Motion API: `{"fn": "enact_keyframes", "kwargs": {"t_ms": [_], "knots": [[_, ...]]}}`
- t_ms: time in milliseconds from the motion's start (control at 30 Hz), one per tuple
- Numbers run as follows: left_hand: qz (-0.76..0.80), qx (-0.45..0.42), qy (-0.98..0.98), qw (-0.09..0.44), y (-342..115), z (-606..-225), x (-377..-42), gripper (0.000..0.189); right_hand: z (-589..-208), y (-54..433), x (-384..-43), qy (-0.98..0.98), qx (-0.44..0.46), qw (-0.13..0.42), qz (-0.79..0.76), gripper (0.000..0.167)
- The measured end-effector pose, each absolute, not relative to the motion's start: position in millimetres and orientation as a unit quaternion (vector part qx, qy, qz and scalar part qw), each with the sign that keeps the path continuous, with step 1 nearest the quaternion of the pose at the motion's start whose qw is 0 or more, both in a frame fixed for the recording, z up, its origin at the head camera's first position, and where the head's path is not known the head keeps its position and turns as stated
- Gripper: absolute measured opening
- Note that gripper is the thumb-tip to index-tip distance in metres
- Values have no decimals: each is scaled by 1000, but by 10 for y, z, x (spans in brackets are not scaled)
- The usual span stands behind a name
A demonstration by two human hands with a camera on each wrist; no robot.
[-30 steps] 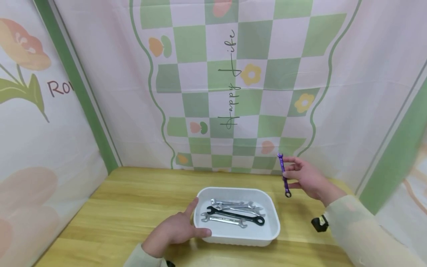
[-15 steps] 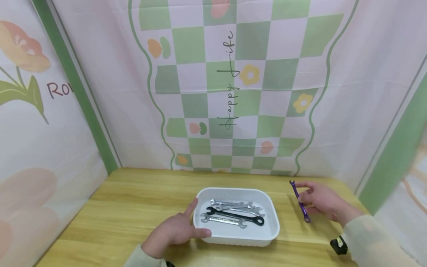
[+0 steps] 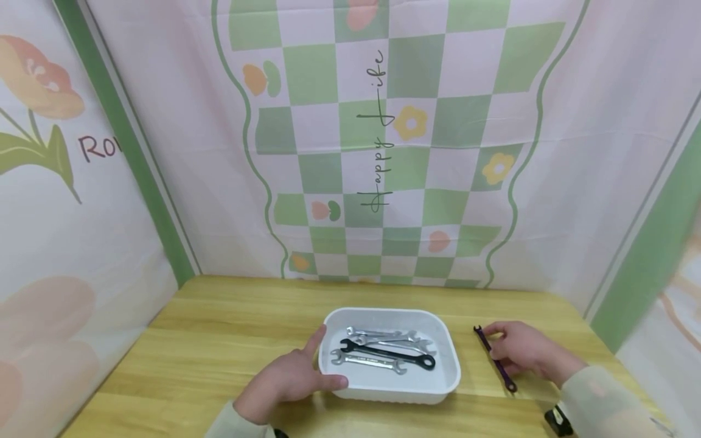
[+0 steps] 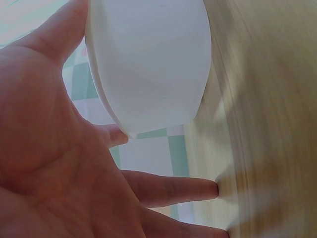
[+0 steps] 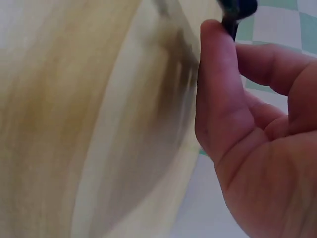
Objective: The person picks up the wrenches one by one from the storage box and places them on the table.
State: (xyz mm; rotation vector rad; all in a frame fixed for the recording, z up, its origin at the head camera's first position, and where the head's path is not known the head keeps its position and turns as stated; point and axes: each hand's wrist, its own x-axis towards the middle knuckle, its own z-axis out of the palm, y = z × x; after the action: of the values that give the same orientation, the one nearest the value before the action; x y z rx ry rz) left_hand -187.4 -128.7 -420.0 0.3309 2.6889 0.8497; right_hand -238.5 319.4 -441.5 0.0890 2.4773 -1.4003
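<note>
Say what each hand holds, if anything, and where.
The right hand pinches the slender dark-purple metal wrench mid-shaft; the left hand only touches the rectangular white plastic bin.

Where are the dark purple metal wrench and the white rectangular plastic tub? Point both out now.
Dark purple metal wrench (image 3: 502, 370): head view, lower part of the shaft.
White rectangular plastic tub (image 3: 390, 396): head view, outer front wall.
</note>
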Motion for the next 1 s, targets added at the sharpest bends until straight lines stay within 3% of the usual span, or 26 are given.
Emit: {"fn": "enact_keyframes", "kwargs": {"t_ms": [833,1000], "knots": [[303,110,935,151,-1268,-4196,-1866,118,-4414,3065,-2264,941,7,89,-328,58],[303,109,935,151,-1274,-4193,-1857,118,-4393,3061,-2244,953,-1,87,-289,51]]}}
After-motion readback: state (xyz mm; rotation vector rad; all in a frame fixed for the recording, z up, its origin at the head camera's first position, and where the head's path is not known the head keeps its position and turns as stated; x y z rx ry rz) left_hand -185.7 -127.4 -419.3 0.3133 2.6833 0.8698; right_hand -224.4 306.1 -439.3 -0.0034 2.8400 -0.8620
